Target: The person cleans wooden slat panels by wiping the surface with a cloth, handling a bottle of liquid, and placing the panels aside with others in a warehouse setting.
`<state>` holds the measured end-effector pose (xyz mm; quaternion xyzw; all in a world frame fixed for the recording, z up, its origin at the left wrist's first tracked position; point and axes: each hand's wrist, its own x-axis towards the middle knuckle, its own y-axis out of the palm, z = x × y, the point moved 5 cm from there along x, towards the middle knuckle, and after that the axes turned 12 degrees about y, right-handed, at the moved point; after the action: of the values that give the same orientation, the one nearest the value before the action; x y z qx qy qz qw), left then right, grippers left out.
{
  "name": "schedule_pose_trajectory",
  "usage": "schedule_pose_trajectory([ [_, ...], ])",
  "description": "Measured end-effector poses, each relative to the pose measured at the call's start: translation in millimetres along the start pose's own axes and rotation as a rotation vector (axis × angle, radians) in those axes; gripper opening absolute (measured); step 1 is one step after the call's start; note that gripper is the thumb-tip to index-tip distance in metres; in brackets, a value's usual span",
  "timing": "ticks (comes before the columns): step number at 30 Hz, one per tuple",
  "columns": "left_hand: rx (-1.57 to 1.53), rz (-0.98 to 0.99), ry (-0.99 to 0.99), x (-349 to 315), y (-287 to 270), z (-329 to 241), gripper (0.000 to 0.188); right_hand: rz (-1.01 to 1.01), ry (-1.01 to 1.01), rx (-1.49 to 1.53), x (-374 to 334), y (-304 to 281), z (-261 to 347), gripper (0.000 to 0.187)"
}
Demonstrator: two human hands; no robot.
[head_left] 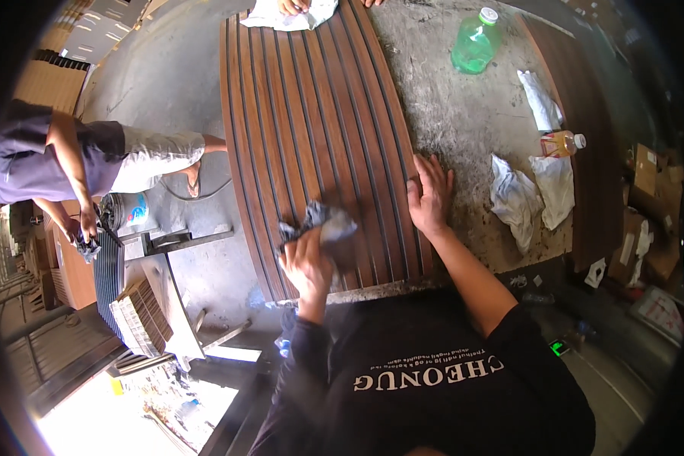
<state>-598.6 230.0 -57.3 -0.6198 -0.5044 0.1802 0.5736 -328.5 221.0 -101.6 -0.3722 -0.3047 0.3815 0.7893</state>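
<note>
A long brown slatted wood panel [319,114] with dark grooves lies across the worktable. My left hand [308,266] is closed on a crumpled grey rag [330,222], which is pressed against the slats near the panel's near end. The rag is slightly smeared by motion. At the panel's right edge rests my right hand [431,196], its fingers stretched out and apart, holding nothing. Over the far end of the panel, a co-worker's hand [292,6] touches a white cloth [296,17].
On the grey tabletop [463,114] to the right stand a green bottle [475,45] and lies a small amber bottle [561,144]. Several white cloths [515,199] lie nearby. Another brown panel [585,167] borders the right. At left, a co-worker [83,152] stands beside a bucket [129,210], holding a dark rag.
</note>
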Motion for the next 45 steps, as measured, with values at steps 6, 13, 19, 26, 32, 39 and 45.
schedule_pose_trajectory([
  [6, 0.066, -0.019, 0.084, 81, 11, 36, 0.038, 0.037, -0.017, -0.008, -1, 6, 8, 0.051],
  [13, 0.168, -0.092, 0.085, 71, -7, 88, 0.036, 0.028, -0.020, -0.021, 0, 8, 13, 0.050],
  [19, 0.127, 0.040, -0.063, -45, -30, 38, 0.036, -0.007, -0.011, -0.070, 2, 0, 1, 0.052],
  [26, 0.208, -0.042, -0.039, 71, -18, 84, 0.031, 0.059, -0.011, -0.014, 2, 11, 19, 0.050],
  [32, 0.103, 0.045, -0.019, -50, -22, 12, 0.035, -0.044, 0.001, -0.013, -2, 1, 1, 0.053],
  [39, 0.163, -0.008, 0.039, 53, -8, 44, 0.030, 0.011, 0.003, 0.055, -1, 3, 9, 0.051],
  [45, 0.227, 0.023, 0.056, 16, 34, 22, 0.040, -0.006, 0.008, 0.086, 0, 11, 9, 0.051],
])
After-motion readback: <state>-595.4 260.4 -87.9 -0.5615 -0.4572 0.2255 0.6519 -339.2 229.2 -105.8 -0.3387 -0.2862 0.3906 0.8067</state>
